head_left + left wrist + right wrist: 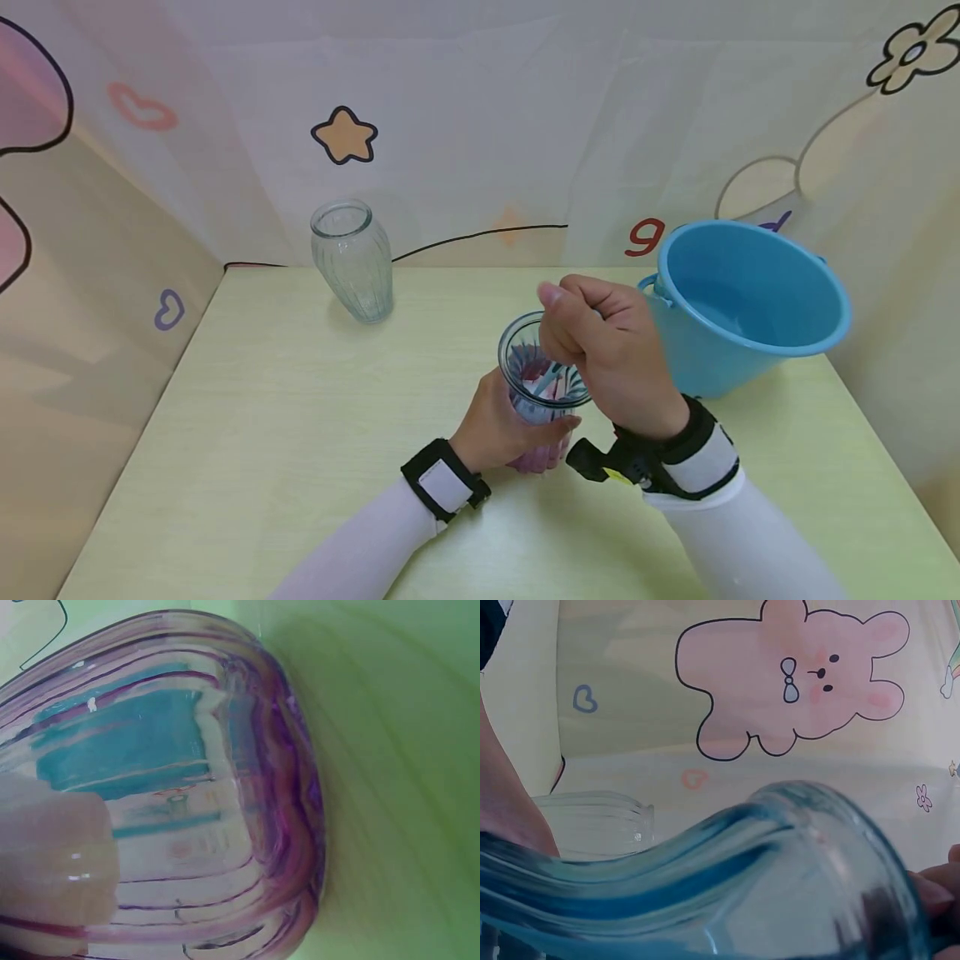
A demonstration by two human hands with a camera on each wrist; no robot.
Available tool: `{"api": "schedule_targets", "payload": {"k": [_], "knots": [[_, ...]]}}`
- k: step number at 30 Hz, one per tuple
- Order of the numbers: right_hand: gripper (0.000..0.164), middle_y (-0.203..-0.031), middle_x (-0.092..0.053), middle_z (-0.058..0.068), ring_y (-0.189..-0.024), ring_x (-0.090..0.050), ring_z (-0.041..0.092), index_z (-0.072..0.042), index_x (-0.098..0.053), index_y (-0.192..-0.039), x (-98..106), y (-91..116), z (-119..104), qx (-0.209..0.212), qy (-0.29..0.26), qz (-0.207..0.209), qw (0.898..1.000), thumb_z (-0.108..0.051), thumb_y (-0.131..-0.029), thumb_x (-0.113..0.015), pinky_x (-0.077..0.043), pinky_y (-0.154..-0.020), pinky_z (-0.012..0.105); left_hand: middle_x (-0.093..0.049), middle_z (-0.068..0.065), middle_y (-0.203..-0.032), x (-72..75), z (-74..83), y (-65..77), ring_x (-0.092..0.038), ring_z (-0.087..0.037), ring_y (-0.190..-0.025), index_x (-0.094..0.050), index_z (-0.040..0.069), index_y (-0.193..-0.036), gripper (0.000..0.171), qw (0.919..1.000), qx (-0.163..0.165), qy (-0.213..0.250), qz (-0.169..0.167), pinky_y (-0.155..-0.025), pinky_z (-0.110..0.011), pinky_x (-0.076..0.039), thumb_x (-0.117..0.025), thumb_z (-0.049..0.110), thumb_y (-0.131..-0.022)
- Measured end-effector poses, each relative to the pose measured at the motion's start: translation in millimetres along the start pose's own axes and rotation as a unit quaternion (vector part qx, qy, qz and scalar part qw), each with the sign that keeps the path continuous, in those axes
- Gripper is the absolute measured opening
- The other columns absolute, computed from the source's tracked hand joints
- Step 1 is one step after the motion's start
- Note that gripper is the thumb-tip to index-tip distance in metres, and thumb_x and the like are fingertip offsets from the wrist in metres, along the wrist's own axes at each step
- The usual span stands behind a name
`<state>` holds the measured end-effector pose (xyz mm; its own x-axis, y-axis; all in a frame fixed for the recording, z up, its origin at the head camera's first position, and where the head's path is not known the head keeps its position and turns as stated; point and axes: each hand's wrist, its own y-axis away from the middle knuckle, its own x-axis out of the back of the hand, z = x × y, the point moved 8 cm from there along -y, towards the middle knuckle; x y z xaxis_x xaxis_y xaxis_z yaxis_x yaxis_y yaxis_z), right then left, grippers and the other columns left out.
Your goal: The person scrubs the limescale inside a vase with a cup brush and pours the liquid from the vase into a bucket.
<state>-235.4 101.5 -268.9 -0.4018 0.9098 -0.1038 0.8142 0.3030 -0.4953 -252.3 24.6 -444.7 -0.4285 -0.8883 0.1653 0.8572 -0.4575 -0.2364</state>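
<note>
My left hand [510,425] grips a ribbed glass vase [522,358], bluish at the rim and purple-pink toward the base. In the left wrist view a finger [60,862] lies against the glass, and the purple base is close to the tabletop; whether they touch I cannot tell. Above the vase's mouth, my right hand [611,350] is curled round a thin light-blue stick [549,379] that runs down inside. Its lower end is unclear through the glass. In the right wrist view the vase's rim [802,795] fills the lower part, with right fingers [930,892] beside it.
A clear ribbed vase [356,267] stands at the back left of the pale wooden table [262,467]. Close by my right hand, at the back right, is a light-blue bucket [705,358]. A printed cloth [465,125] hangs behind.
</note>
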Motion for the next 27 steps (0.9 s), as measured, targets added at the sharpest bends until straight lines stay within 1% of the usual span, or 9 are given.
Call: {"api": "schedule_targets", "payload": {"k": [3, 7, 11, 14, 16, 19, 21, 25, 27], "knots": [[0.045, -0.058, -0.028, 0.004, -0.051, -0.030, 0.020, -0.005, -0.035, -0.066, -1.2, 0.3, 3.5, -0.010, 0.016, 0.004, 1.000, -0.006, -0.108, -0.048, -0.030, -0.049, 0.035, -0.068, -0.007, -0.129, 0.0, 0.3, 0.4, -0.066, -0.018, -0.115, -0.047, 0.019, -0.137, 0.070, 1.0000, 0.000, 0.004, 0.000, -0.101, -0.029, -0.057, -0.087, 0.018, -0.079], [0.044, -0.058, -0.029, 0.005, -0.053, -0.034, 0.020, -0.005, -0.036, -0.066, -1.9, 1.1, 9.5, -0.029, 0.039, 0.004, 0.999, -0.006, -0.108, -0.046, -0.033, -0.053, 0.034, -0.069, -0.003, -0.124, -0.1, -1.6, 0.8, -0.067, -0.013, -0.111, -0.048, 0.020, -0.135, 0.068, 1.0000, 0.007, 0.007, 0.001, -0.100, -0.028, -0.057, -0.087, 0.017, -0.080], [0.044, -0.058, -0.031, 0.005, -0.055, -0.037, 0.021, -0.005, -0.037, -0.067, -3.1, 1.6, 15.6, -0.050, 0.059, -0.008, 0.997, -0.009, -0.109, -0.045, -0.036, -0.056, 0.034, -0.070, -0.006, -0.122, -0.4, -1.6, 1.0, -0.068, -0.012, -0.106, -0.049, 0.018, -0.133, 0.065, 0.9998, 0.005, 0.019, 0.000, -0.098, -0.029, -0.058, -0.087, 0.016, -0.080], [0.044, -0.059, -0.032, 0.005, -0.057, -0.039, 0.022, -0.005, -0.038, -0.067, -5.0, 1.6, 20.5, -0.077, 0.077, -0.027, 0.994, -0.012, -0.110, -0.046, -0.038, -0.061, 0.036, -0.071, -0.007, -0.118, -0.5, -1.1, 1.3, -0.069, -0.013, -0.102, -0.050, 0.018, -0.131, 0.063, 0.9994, 0.004, 0.034, -0.005, -0.096, -0.031, -0.060, -0.086, 0.015, -0.080], [0.043, -0.059, -0.033, 0.005, -0.058, -0.040, 0.022, -0.005, -0.039, -0.068, -6.4, 1.5, 23.6, -0.096, 0.087, -0.040, 0.991, -0.014, -0.109, -0.047, -0.041, -0.069, 0.036, -0.072, -0.006, -0.115, -0.6, -1.8, 1.7, -0.069, -0.013, -0.099, -0.050, 0.019, -0.130, 0.062, 0.9991, 0.009, 0.042, -0.008, -0.095, -0.032, -0.060, -0.086, 0.014, -0.081], [0.043, -0.059, -0.035, 0.005, -0.060, -0.040, 0.023, -0.006, -0.039, -0.068, -8.3, 1.9, 26.8, -0.122, 0.102, -0.055, 0.986, -0.016, -0.109, -0.048, -0.043, -0.077, 0.037, -0.072, -0.004, -0.114, -0.3, -2.9, 1.8, -0.069, -0.012, -0.097, -0.050, 0.019, -0.130, 0.061, 0.9993, 0.011, 0.034, -0.008, -0.094, -0.031, -0.060, -0.086, 0.015, -0.081], [0.043, -0.060, -0.035, 0.005, -0.061, -0.041, 0.024, -0.008, -0.040, -0.067, -9.6, 1.9, 27.7, -0.133, 0.113, -0.061, 0.983, -0.017, -0.108, -0.049, -0.043, -0.076, 0.037, -0.072, -0.004, -0.113, -0.6, -2.8, 1.6, -0.070, -0.012, -0.096, -0.050, 0.018, -0.130, 0.060, 0.9996, 0.010, 0.027, -0.007, -0.093, -0.030, -0.061, -0.086, 0.016, -0.081], [0.045, -0.059, -0.037, 0.005, -0.063, -0.041, 0.026, -0.010, -0.041, -0.066, -11.8, 2.7, 29.8, -0.151, 0.136, -0.071, 0.976, -0.020, -0.108, -0.050, -0.038, -0.062, 0.035, -0.073, -0.004, -0.113, -0.6, -1.7, 1.2, -0.070, -0.011, -0.096, -0.051, 0.016, -0.129, 0.059, 0.9999, 0.004, 0.010, -0.005, -0.092, -0.029, -0.061, -0.086, 0.017, -0.081], [0.045, -0.059, -0.038, 0.006, -0.062, -0.041, 0.026, -0.009, -0.041, -0.066, -12.2, 3.3, 30.9, -0.158, 0.144, -0.076, 0.974, -0.021, -0.108, -0.051, -0.037, -0.058, 0.034, -0.074, -0.004, -0.111, -0.5, -1.7, 0.9, -0.070, -0.011, -0.095, -0.052, 0.016, -0.128, 0.058, 1.0000, 0.003, 0.004, -0.004, -0.090, -0.029, -0.061, -0.086, 0.017, -0.081]]}}
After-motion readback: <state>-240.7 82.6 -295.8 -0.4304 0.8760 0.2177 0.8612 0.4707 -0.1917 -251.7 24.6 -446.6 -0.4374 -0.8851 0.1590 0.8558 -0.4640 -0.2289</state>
